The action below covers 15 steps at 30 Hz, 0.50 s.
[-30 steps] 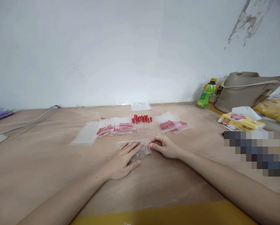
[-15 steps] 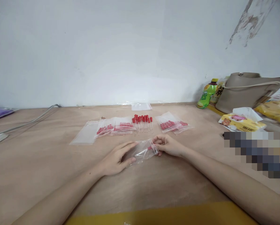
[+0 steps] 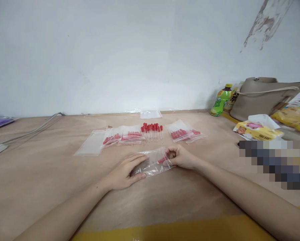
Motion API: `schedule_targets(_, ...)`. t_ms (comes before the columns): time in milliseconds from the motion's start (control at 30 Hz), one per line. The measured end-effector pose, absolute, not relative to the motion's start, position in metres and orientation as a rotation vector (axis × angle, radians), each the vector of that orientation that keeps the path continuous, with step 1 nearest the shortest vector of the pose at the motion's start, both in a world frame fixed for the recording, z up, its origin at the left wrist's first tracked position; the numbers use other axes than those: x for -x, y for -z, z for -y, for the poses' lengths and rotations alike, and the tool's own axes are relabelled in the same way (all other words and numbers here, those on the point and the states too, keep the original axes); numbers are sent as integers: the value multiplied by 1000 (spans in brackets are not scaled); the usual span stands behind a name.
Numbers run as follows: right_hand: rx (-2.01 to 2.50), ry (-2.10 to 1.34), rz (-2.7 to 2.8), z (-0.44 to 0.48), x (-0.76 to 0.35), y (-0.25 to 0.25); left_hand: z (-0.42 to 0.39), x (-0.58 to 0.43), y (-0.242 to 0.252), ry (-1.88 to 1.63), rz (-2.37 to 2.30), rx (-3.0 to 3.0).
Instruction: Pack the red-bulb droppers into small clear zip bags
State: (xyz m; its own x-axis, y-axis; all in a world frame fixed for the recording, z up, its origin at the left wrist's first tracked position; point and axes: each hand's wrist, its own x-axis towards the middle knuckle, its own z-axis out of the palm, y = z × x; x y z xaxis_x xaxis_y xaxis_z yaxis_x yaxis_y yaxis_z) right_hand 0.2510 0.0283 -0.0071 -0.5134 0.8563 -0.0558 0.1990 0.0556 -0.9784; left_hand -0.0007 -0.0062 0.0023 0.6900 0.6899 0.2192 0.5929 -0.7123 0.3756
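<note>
A clear zip-lock bag (image 3: 152,170) lies flat on the table between my hands. My left hand (image 3: 126,170) rests over its left end, with the thumb on the lower edge and the fingers along the upper edge. At the mouth on the right, my right hand (image 3: 178,156) is closed in a pinch, its fingertips partly behind the film. A red-bulbed dropper (image 3: 162,160) shows inside the bag at those fingertips; its thin clear stem is hard to make out. Just beyond, several loose droppers (image 3: 152,129) with red bulbs lie in a row.
Filled bags (image 3: 132,134) of droppers lie left of the row, more filled bags (image 3: 181,132) right of it. A flat bag (image 3: 89,144) lies far left, a bag stack (image 3: 150,114) by the wall. Rightward are a green bottle (image 3: 220,102), tissue pack (image 3: 256,130) and grey handbag (image 3: 255,100).
My right hand has shifted slightly right, and its fingertips sit further within the bag's mouth. The bag lies flatter and more spread out. My left hand has hardly moved.
</note>
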Motion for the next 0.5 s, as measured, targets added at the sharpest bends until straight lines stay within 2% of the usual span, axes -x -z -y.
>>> schedule_targets(500,1189,-1530,1776,-23,-254,3,7,-1,-3,-479,-1028,-2630)
